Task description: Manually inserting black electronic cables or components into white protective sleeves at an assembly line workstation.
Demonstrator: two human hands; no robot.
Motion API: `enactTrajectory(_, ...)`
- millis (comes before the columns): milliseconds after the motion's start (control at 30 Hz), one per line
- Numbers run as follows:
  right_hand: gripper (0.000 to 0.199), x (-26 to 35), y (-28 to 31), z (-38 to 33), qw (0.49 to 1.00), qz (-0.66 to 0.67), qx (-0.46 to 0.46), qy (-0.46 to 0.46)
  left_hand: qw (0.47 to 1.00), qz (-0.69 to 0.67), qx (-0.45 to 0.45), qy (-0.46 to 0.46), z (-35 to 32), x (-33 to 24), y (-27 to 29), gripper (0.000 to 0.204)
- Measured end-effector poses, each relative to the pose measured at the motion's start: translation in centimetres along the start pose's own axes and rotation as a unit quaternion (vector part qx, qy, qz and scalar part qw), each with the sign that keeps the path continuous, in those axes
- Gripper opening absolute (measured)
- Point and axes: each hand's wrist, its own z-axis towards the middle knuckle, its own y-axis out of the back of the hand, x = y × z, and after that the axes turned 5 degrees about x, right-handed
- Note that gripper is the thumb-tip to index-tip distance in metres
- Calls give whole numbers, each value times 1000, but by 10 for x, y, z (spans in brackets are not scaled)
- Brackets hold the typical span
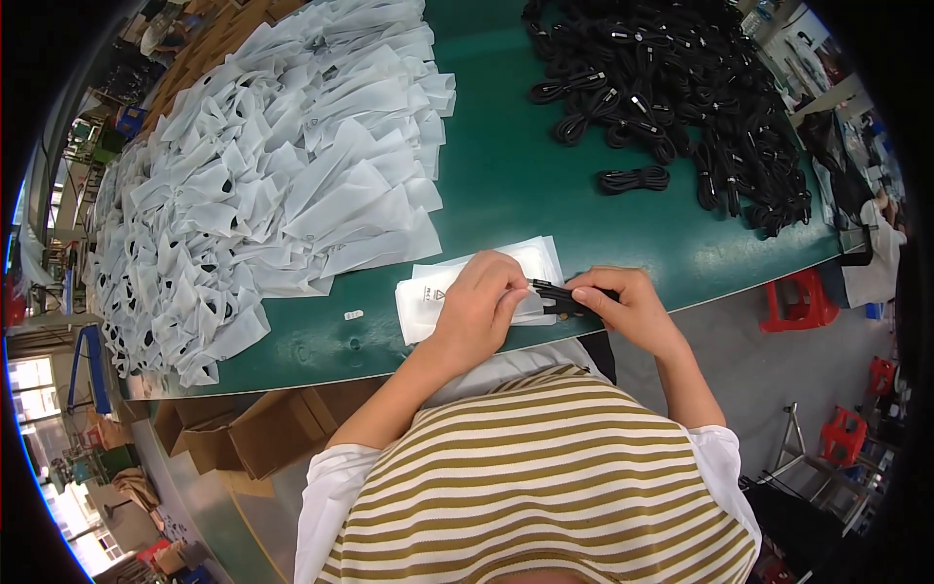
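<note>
Right hand [628, 300] holding black cable [556, 293]; left hand [479, 304] over white bags [416, 304]; cable heap [671, 88] on green table [506, 185].

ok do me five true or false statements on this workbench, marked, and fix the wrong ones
1. On the table, a pile of white bags lies left of a pile of black cables. True.
2. The table top is bright yellow. False: it is green.
3. The right hand holds a black cable. True.
4. The left hand is deep in the pile of white bags. False: it is over a small white stack near the table's front edge.
5. The pile of black cables is nearer the person than the small white stack. False: it is farther away, toward the far right.
</note>
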Motion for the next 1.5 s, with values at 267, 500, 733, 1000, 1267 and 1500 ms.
enactTrajectory(267,19,2,-9,0,996,-44,-57,55,994,-48,33,92,0,-2,7,9)
enactTrajectory(500,20,4,-13,-3,998,-21,-59,28,999,29,39,-9,3,-7,10,10)
enactTrajectory(733,26,2,-27,1,970,-137,-139,142,999,1,45,-5,8,-16,17,10)
enactTrajectory(1000,34,1,-31,11,962,-97,-78,242,995,-67,64,44,10,-21,27,12)
enactTrajectory(1267,47,13,-41,37,928,22,-244,282,982,-182,12,47,23,-22,42,6)
enactTrajectory(1500,37,9,-6,43,943,-118,-247,187,817,-544,-184,57,42,6,92,15)
